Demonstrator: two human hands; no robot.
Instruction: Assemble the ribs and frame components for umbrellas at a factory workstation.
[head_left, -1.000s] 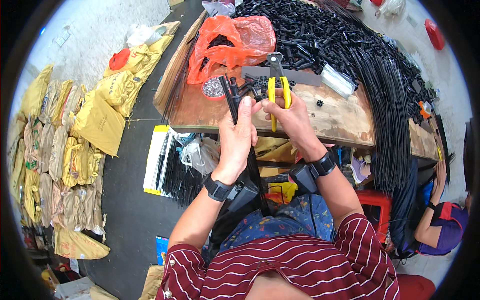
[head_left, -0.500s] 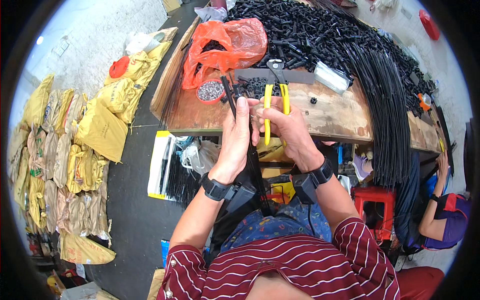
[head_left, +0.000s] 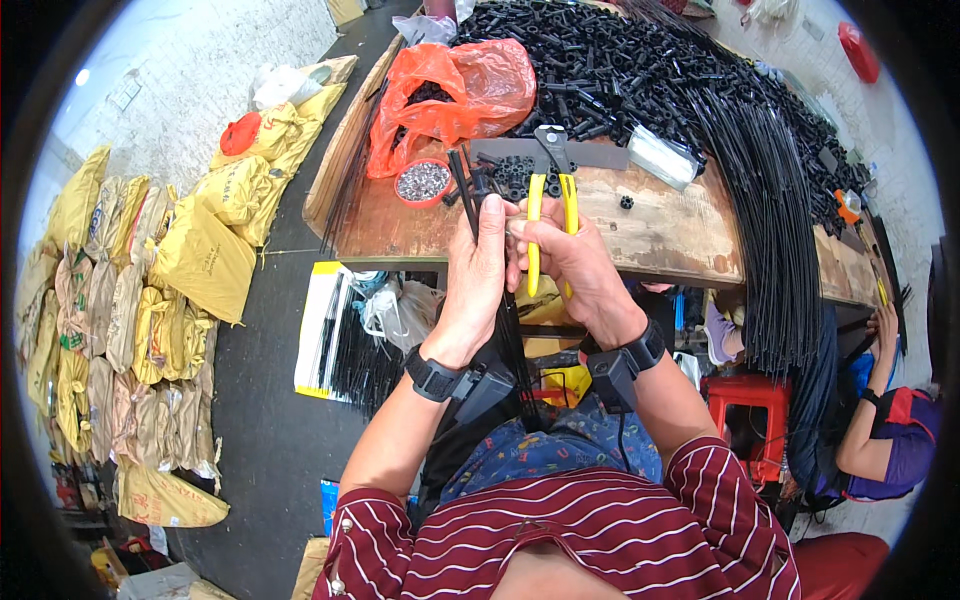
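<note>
Over the table's near edge, my left hand (head_left: 472, 275) is closed round thin black rods (head_left: 463, 182) that slant up past its thumb and hang down below the palm. My right hand (head_left: 582, 268) grips pliers with yellow handles (head_left: 535, 240), their dark jaws pointing away from me. The fingertips of both hands meet between the rods and the pliers; what they pinch there is too small to make out. Just beyond lie a heap of small black rings (head_left: 513, 180) and a red dish (head_left: 420, 203) of tiny silvery pieces.
Black tubular parts (head_left: 610, 60) heap across the far table, beside an orange plastic bag (head_left: 495, 95). Long black rods (head_left: 765, 220) drape over the right edge. A clear packet (head_left: 664, 157) lies nearby. Yellow sacks (head_left: 205, 270) line the left; a co-worker's arm (head_left: 868, 400) shows at right.
My left hand and the rods have shifted slightly to the right, closer to my right fingertips. The pliers stay in my right hand, nearly in the same place.
</note>
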